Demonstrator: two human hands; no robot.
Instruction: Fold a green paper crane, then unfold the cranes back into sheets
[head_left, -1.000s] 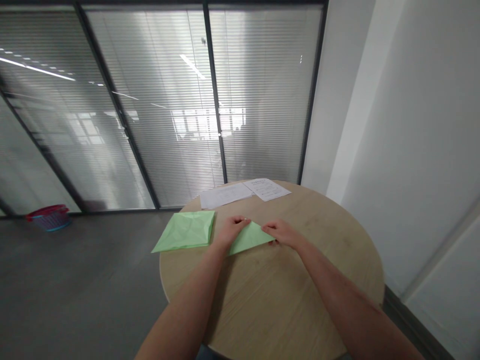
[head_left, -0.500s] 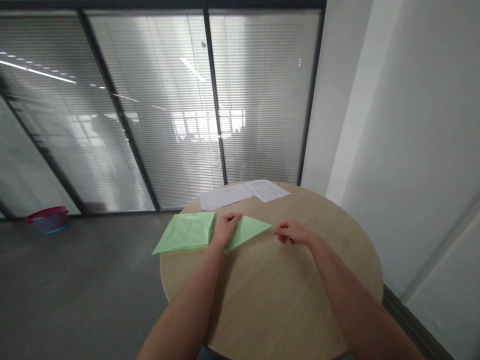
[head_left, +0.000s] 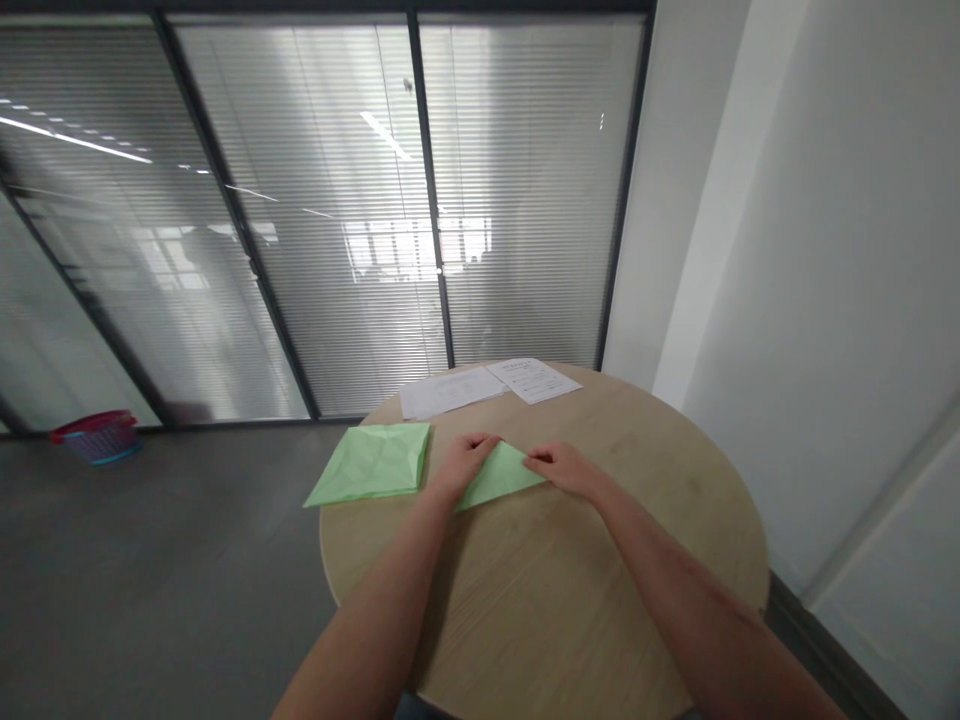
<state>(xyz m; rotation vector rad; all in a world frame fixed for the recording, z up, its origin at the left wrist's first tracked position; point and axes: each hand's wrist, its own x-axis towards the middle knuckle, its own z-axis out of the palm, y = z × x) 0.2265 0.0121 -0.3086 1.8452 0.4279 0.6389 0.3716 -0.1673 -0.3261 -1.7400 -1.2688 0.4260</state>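
Note:
A light green sheet of paper (head_left: 499, 474), folded to a pointed shape, lies on the round wooden table (head_left: 570, 600) between my hands. My left hand (head_left: 463, 464) grips its upper left edge, hiding that side of it. At the right tip, my right hand (head_left: 564, 468) pinches the paper between thumb and fingers. Left of my left hand rests a larger piece of creased green paper (head_left: 379, 462), its lower left corner reaching over the table's edge.
Two white sheets of paper, a plain-looking one (head_left: 450, 392) and a printed one (head_left: 534, 380), lie at the table's far side. A red and blue basket (head_left: 97, 438) stands on the floor at left. A glass partition with blinds (head_left: 525, 200) rises behind; a white wall (head_left: 840, 300) is at right.
My right hand has moved left and taken hold of the folded paper's tip. My left hand has shifted slightly right, and the folded paper has turned a little, its tip lower.

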